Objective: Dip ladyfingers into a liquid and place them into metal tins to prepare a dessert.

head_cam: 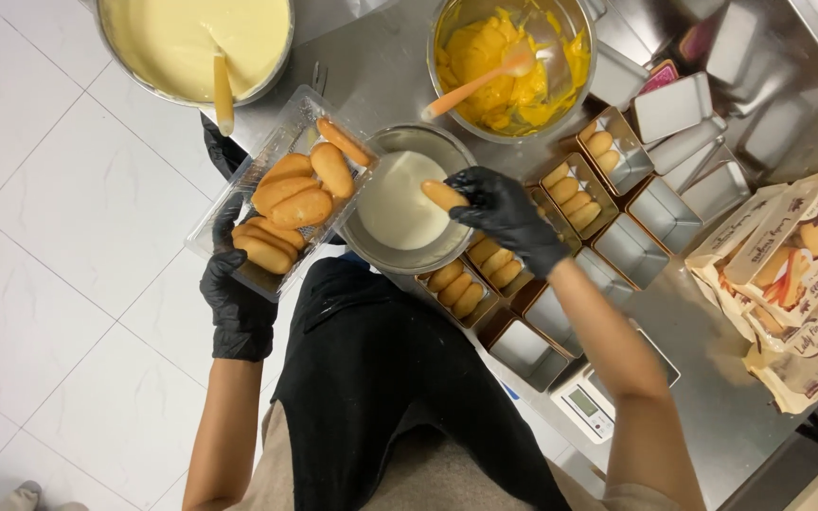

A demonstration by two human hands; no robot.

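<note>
My left hand [236, 301], in a black glove, holds a clear plastic tray [229, 194] of ladyfinger biscuits [297, 194] off the counter's edge. My right hand [502, 210], also in a black glove, pinches one ladyfinger [443, 195] over a small metal bowl of white liquid [400, 203]. Just right of the bowl stand small rectangular tins [462, 289], some filled with rows of biscuits, others empty [630, 249].
A large bowl of pale cream [191, 38] with a spatula and a bowl of yellow-orange mixture [508, 61] with an orange spatula sit at the top. Opened biscuit packets [792, 284] lie at right. A small scale [587, 404] rests near the steel counter's edge [712, 416]. White floor tiles are at left.
</note>
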